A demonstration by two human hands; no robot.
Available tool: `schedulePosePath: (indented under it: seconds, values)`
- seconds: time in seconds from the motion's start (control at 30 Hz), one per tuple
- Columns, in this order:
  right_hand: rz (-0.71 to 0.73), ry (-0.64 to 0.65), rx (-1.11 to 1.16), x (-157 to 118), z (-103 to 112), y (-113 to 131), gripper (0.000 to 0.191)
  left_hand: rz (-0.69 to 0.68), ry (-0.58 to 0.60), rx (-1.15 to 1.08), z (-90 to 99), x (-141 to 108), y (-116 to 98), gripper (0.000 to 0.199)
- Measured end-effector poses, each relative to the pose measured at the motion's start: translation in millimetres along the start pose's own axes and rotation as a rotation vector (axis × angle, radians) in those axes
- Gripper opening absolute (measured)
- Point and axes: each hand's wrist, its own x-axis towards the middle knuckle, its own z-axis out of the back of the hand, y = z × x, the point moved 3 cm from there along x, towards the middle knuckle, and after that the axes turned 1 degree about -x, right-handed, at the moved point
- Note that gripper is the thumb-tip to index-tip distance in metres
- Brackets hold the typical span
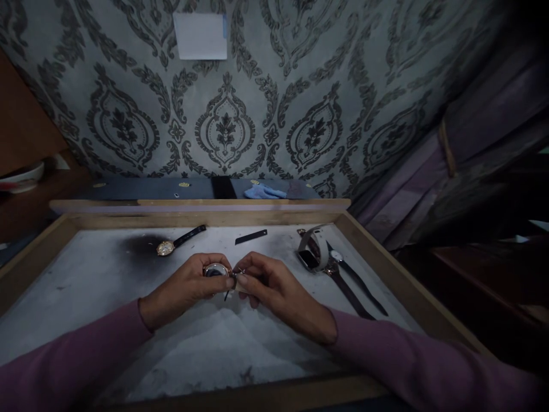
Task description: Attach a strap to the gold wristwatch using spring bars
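Observation:
My left hand (193, 280) is closed around a round watch (215, 270) with a gold-coloured rim, its case tilted toward me. Fingertips of my right hand (268, 283) meet the left ones at the watch's right edge. They pinch a small dark piece (234, 280) that looks like part of a watch strap, with a metallic glint beside it; the fingers cover most of it. Both hands are above the middle of a white board (189, 355). Beyond the left hand lies a gold-coloured watch (165, 247) with a black strap on one side.
A dark flat strip (251, 237) lies beyond the hands. Several watches, including a dark-strapped one (349, 292), are grouped at the right. A raised wooden frame (373, 243) borders the board. A blue cloth (265, 191) rests behind it, before the patterned wall.

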Motion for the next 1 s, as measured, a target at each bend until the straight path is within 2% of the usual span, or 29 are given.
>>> schedulePosePath:
  seconds: [0.17, 0.5, 1.0]
  values:
    - [-0.114, 0.017, 0.077, 2, 0, -1, 0.031, 0.009, 0.04, 0.037, -0.4, -2, 0, 0.027]
    - [-0.155, 0.021, 0.061, 1, 4, 3, 0.032, 0.015, 0.174, 0.154, -0.3, -4, -7, 0.02]
    - [-0.184, 0.035, 0.04, 0, 2, 1, 0.028, 0.01, 0.196, 0.378, -2.0, -7, -12, 0.008]
